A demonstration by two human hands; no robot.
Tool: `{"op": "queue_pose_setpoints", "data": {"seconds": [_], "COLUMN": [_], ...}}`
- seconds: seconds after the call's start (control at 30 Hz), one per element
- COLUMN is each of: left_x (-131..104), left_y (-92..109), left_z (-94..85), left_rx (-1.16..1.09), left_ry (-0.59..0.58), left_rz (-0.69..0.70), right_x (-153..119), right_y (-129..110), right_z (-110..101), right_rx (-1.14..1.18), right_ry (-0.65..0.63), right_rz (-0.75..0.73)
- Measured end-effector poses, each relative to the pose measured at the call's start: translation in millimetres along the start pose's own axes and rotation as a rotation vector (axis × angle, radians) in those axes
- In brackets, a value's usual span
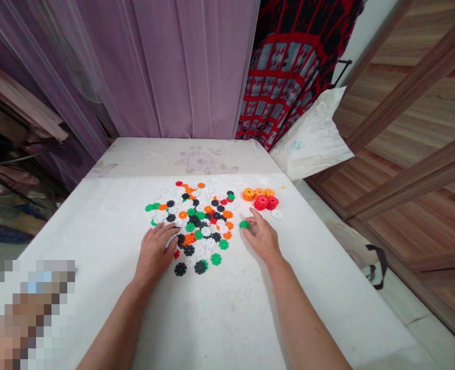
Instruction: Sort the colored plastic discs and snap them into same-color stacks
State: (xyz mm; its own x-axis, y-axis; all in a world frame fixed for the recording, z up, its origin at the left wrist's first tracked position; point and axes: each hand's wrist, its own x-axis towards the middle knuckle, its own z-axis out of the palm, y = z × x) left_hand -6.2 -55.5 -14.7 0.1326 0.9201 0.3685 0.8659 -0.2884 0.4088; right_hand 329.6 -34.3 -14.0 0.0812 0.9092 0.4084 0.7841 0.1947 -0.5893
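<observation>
We see the right hand (246, 221) near the right edge of the scattered discs, thumb and forefinger closed on a green notched disc (244, 225). This disc is round, so it has no long axis for us to give; its broad face looks turned mostly upward, close above the table (220, 318) or on it, and we cannot tell which. The right forearm comes in from the near right, and the fingers point far and left.

Our left hand (158, 246) lies palm down at the near left edge of the loose pile of notched discs (194, 220), its fingers pointing far and right. Thumb and fingers are apart, with a bit of white showing between them; we cannot tell whether they grip it. The pile mixes black, white, green, orange and red discs, many overlapping, most lying flat. Two black discs and a green one lie at its near edge.

Far and right of the green disc we find three orange disc stacks (259, 193) in a row running left to right. Two red disc stacks (268, 203) stand just on their near side, and a single white disc (277, 214) lies near and right of these. The right hand's fingers lie between the pile and that white disc.

Beyond the table's far edge hangs a purple curtain (196, 67); a white sack (316, 136) leans at the far right.
</observation>
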Motion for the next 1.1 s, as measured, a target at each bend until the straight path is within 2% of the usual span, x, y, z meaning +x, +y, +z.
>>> {"op": "queue_pose_setpoints", "data": {"seconds": [0.83, 1.0, 1.1], "left_x": [1, 0, 0], "left_y": [1, 1, 1], "left_z": [-1.0, -0.7, -0.7], "left_rx": [0.013, 0.024, 0.028], "left_ry": [0.001, -0.004, -0.005], "left_rz": [0.002, 0.002, 0.007], "right_x": [2, 0, -4], "right_y": [-1, -12, -24], "right_z": [5, 1, -2], "right_rx": [-0.111, -0.087, 0.002], "right_ry": [-0.038, 0.089, 0.048], "right_rz": [0.027, -0.111, -0.222]}}
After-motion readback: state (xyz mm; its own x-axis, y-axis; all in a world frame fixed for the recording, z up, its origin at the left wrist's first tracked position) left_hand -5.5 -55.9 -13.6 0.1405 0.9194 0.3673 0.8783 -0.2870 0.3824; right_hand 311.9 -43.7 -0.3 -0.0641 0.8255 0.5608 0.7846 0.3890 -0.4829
